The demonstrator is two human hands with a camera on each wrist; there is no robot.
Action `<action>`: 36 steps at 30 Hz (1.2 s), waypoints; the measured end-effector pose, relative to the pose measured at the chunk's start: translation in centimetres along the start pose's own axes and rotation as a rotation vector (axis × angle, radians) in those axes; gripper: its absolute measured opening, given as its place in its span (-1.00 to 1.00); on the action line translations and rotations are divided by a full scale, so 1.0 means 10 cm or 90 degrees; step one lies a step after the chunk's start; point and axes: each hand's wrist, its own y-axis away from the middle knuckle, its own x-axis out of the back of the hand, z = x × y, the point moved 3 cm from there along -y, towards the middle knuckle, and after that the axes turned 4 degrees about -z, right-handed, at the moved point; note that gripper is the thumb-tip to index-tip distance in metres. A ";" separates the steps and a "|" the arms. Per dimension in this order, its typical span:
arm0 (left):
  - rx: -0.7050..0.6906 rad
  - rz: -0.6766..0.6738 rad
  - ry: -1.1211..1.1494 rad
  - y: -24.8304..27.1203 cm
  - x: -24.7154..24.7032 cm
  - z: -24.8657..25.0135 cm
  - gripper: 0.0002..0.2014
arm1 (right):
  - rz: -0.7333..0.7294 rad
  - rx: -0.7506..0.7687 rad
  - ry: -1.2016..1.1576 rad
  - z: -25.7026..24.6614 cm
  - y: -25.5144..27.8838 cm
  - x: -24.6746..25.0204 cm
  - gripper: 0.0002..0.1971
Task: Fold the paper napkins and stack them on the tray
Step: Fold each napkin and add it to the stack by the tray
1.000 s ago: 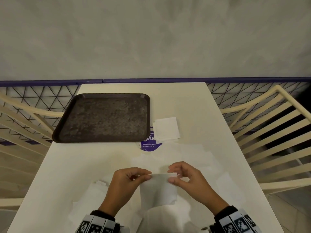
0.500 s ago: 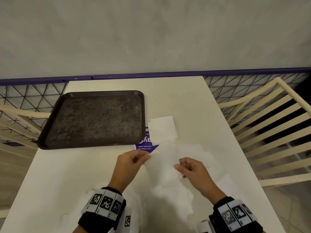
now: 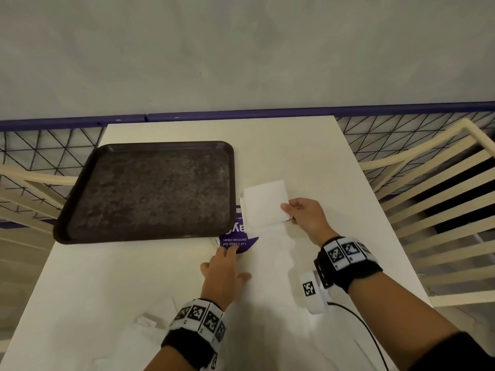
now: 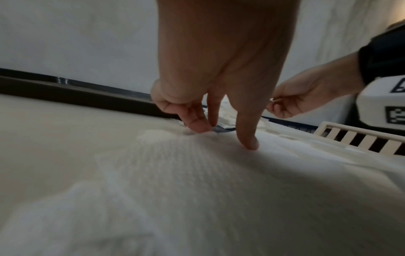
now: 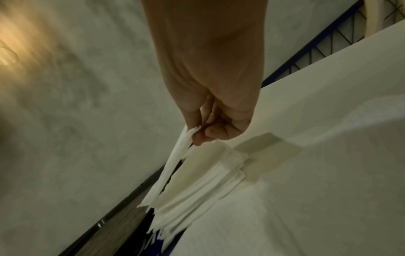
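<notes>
**Folded napkin carried over to the pile beside the tray**

Half a second ago both hands held a napkin near the table's front, between them. Now the hands are apart: the right hand [image 3: 305, 216] has gone forward and holds the folded napkin [image 3: 265, 203] over the pile of folded napkins [image 5: 203, 178], while the left hand [image 3: 223, 271] has let go and come down onto the unfolded napkins [image 3: 276, 263] spread on the table [image 3: 294, 151].

The folded napkin is a small white square, thin and slightly limp, tilted with its far edge hanging lower in the right wrist view. The pile beneath it lies on the table just right of the dark brown tray [image 3: 150, 191], partly covering a round purple sticker [image 3: 237, 236]. Nothing lies on the tray.

The right hand's fingers [image 5: 198, 119] are curled, pinching the napkin's near corner against the thumb. The left hand is flat and loose, fingers [image 4: 247, 136] extended, their tips pressing the embossed sheet by the sticker's edge; it grips nothing. Both wrists wear black bands with square-patterned markers.
</notes>
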 end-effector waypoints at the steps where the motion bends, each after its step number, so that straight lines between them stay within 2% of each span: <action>1: 0.005 -0.009 0.023 0.00 -0.02 -0.01 -0.39 | 0.002 0.002 0.022 0.00 -0.04 -0.02 -0.88; 6: -0.026 0.018 0.242 0.02 0.01 -0.02 -0.48 | 0.068 0.013 0.158 0.07 -0.09 -0.06 -0.74; 8: -0.032 0.022 0.266 0.04 0.04 -0.03 -0.53 | 0.080 0.026 0.184 0.10 -0.04 -0.06 -0.71; 12: -0.019 0.007 0.272 0.10 0.13 -0.10 -0.77 | 0.099 0.083 0.250 0.10 0.15 -0.03 -0.64; 16: -0.017 -0.008 0.282 0.22 0.26 -0.18 -0.86 | 0.087 0.112 0.233 0.09 0.47 -0.03 -0.66; 18: -0.013 -0.019 0.296 0.29 0.34 -0.21 -0.85 | 0.053 0.109 0.228 0.06 0.67 -0.04 -0.75; 20: -0.013 -0.019 0.339 0.38 0.42 -0.21 -0.85 | -0.027 0.063 0.217 0.06 0.88 -0.06 -0.79; 23: -0.035 0.015 0.419 0.54 0.57 -0.19 -0.82 | -0.202 -0.029 0.238 0.09 1.15 -0.12 -0.66; 27: -0.070 0.024 0.548 0.75 0.72 -0.09 -0.76 | -0.359 -0.057 0.197 0.06 1.42 -0.22 -0.52; 29: -0.088 0.028 0.589 0.85 0.78 -0.03 -0.75 | -0.371 -0.040 0.116 0.00 1.53 -0.25 -0.59; 31: -0.103 0.035 0.607 0.95 0.84 0.03 -0.83 | -0.356 -0.006 0.024 -0.06 1.62 -0.26 -0.65; 34: -0.109 0.037 0.565 1.08 0.86 0.04 -0.86 | -0.350 0.048 -0.038 -0.12 1.73 -0.23 -0.90; 36: -0.113 0.024 0.549 1.15 0.83 0.01 -0.90 | -0.344 0.062 -0.071 -0.13 1.82 -0.21 -0.84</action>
